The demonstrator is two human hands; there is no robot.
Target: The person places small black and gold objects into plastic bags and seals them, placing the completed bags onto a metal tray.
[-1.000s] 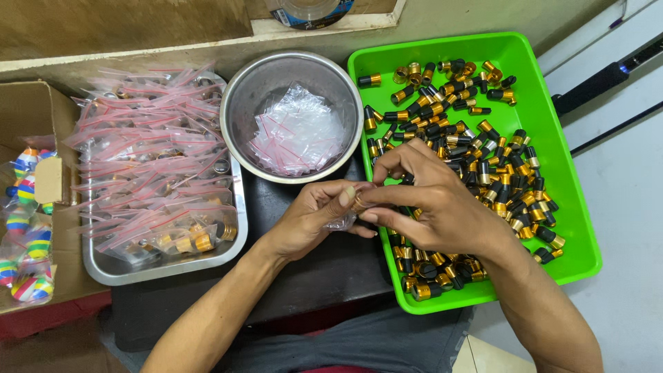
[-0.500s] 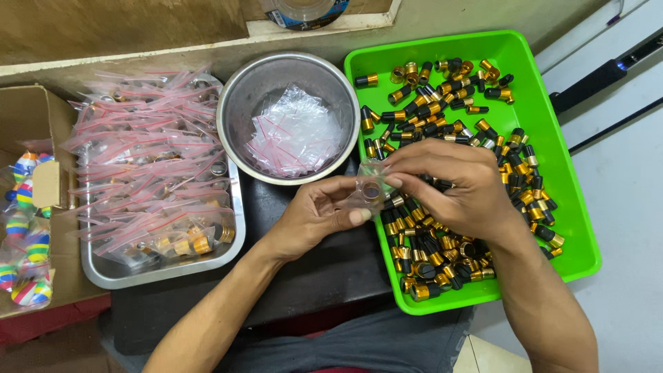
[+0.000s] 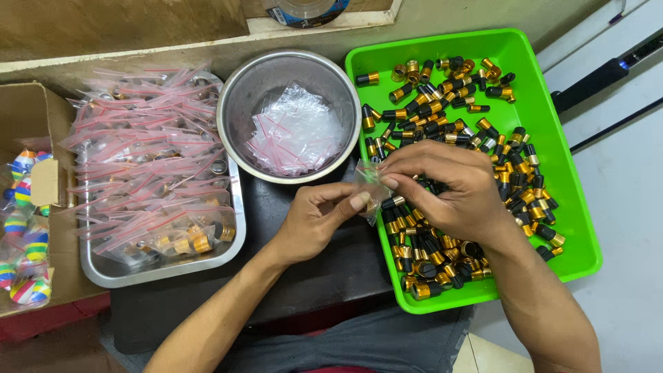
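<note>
A small clear bag point(image 3: 371, 186) is held up between the two hands, just over the left edge of the green tray point(image 3: 577, 207). The left hand point(image 3: 319, 221) is half curled, and the bag's lower side is pinched by its thumb and first finger. The right hand point(image 3: 449, 188) is curled over the top of the bag, with the fingertips pressed together at the bag's mouth. Whether a little piece is tucked inside those fingers cannot be told, because they are hidden by the back of the hand.

For this step to be done well, the bag's mouth should be kept wide by the left thumb, and the bag should be held steady, not squeezed flat. It should be kept low over the tray, so that a dropped piece would land back in the pile.

Under the right hand, the tray is filled with many black and gold caps point(image 3: 442, 114), lying loose in a heap. A bit farther away, a round metal bowl point(image 3: 238, 110) is seen, with empty clear bags point(image 3: 295, 131) piled in it. To the left, a flat metal tray point(image 3: 166, 269) is heaped with filled bags with pink strips point(image 3: 145, 159). At the far left edge, a cardboard box point(image 3: 41, 117) with striped, colourful things point(image 3: 24, 228) in it is seen.
</note>
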